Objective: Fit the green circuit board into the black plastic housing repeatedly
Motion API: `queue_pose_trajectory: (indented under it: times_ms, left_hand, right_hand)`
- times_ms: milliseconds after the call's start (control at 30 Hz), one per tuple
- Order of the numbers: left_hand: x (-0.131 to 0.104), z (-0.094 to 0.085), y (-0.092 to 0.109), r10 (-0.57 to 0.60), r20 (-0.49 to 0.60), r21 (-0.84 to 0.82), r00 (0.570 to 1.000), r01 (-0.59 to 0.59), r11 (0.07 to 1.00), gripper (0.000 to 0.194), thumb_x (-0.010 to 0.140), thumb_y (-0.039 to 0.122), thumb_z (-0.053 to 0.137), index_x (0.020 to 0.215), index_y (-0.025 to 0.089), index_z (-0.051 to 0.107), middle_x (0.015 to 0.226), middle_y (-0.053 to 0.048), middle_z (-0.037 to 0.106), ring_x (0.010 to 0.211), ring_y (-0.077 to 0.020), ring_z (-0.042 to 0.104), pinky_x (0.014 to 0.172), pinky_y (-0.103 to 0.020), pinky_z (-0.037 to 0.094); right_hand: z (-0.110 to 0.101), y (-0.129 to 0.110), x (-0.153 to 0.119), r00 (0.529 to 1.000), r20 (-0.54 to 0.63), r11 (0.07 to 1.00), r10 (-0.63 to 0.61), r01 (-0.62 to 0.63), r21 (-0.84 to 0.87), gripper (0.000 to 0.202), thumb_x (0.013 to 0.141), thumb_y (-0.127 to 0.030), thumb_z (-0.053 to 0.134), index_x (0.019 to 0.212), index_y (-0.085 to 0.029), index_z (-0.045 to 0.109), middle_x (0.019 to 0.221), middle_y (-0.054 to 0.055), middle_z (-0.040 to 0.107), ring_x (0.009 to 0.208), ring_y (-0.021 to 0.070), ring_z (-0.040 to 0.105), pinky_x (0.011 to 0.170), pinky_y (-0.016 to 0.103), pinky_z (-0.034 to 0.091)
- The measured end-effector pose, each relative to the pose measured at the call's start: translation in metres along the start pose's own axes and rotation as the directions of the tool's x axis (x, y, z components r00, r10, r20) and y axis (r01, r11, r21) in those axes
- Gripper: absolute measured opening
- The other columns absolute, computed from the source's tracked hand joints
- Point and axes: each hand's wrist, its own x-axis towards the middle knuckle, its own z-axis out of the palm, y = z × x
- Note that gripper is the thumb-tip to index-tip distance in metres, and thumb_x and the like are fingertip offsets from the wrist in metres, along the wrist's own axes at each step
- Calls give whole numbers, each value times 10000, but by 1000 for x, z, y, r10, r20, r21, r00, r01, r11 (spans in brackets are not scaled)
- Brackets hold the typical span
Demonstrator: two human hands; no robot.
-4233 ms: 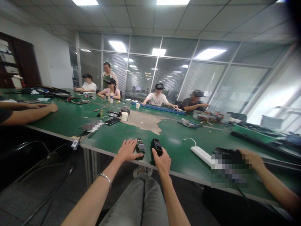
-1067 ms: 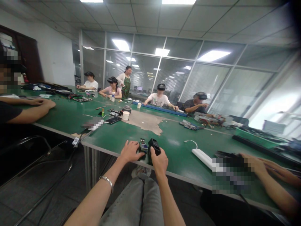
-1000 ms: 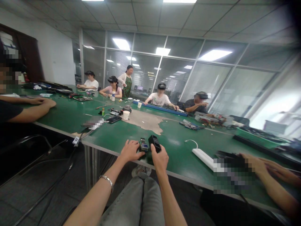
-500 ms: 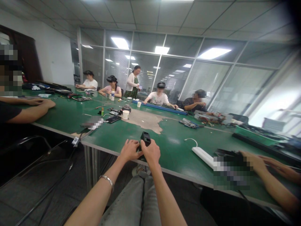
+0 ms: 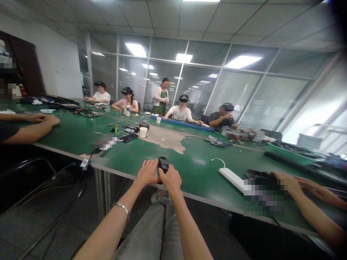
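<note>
A small black boxy device [image 5: 163,163] stands between my hands at the near edge of the green table [image 5: 195,169]. Dark recesses show on its upper face; its lower part is hidden by my fingers. My left hand [image 5: 148,172] closes on its left side, fingers pointing forward. From the right, my right hand [image 5: 171,179] grips it, with the thumb lying along the face toward me. A silver bracelet [image 5: 122,210] circles my left wrist.
Ahead lie a paper cup [image 5: 143,132], a dark phone [image 5: 129,137] and a bare brown patch [image 5: 168,139]. A white power strip [image 5: 233,180] lies right, near a co-worker's hands [image 5: 290,186]. Another co-worker's arms [image 5: 35,126] rest left. Several people sit across the table.
The black device has tipped and sits slightly lower between my hands, which still hold it. Across the table, the standing person has moved a little to the right.
</note>
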Motion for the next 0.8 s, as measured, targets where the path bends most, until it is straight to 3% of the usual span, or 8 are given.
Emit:
queue_pose_trajectory:
  times_ms: [133, 333, 533, 633, 800]
  left_hand:
    - [0, 1, 0, -1, 17, -2, 1000, 1, 1000, 683, 804, 453, 492, 1421, 207, 334, 1464, -111, 415, 1354, -282, 332, 1148, -485, 193]
    - [1, 6, -3, 12, -29, -15, 1000, -12, 1000, 680, 804, 497, 503, 1391, 184, 366, 1427, -134, 448, 1326, -295, 370, 1139, -482, 220]
    - [1, 7, -4, 33, -56, -9, 998, -34, 999, 755, 775, 682, 515, 1342, 199, 397, 1355, -141, 504, 1273, -311, 421, 1118, -490, 240]
    - [2, 7, -2, 29, -70, -16, 997, -30, 999, 771, 756, 765, 482, 1300, 222, 428, 1322, -127, 527, 1253, -312, 441, 1111, -503, 238]
    - [2, 8, -3, 26, -67, -14, 997, -27, 1000, 768, 743, 800, 468, 1262, 234, 461, 1314, -109, 535, 1251, -308, 440, 1109, -501, 236]
  right_hand:
    - [2, 1, -1, 999, -37, 999, -28, 27, -20, 545, 786, -566, 580, 1124, -140, 545, 986, 160, 684, 977, 299, 653, 765, 349, 486]
    - [3, 0, -2, 998, -61, 999, 1, 1, 33, 449, 851, -556, 499, 1046, -165, 602, 926, 146, 694, 913, 277, 669, 763, 343, 472]
    - [-12, -1, 3, 983, -183, 985, 10, 22, 170, 534, 849, -576, 493, 1196, -178, 576, 974, 133, 696, 940, 266, 657, 781, 325, 460]
    - [-17, 9, 6, 961, -278, 972, 13, 53, 229, 531, 860, -570, 476, 1215, -187, 573, 986, 119, 698, 955, 261, 651, 801, 312, 449]
    - [-8, 35, 5, 947, -302, 966, 110, -30, 257, 482, 860, -543, 479, 1149, -181, 610, 947, 129, 701, 906, 270, 656, 776, 317, 444]
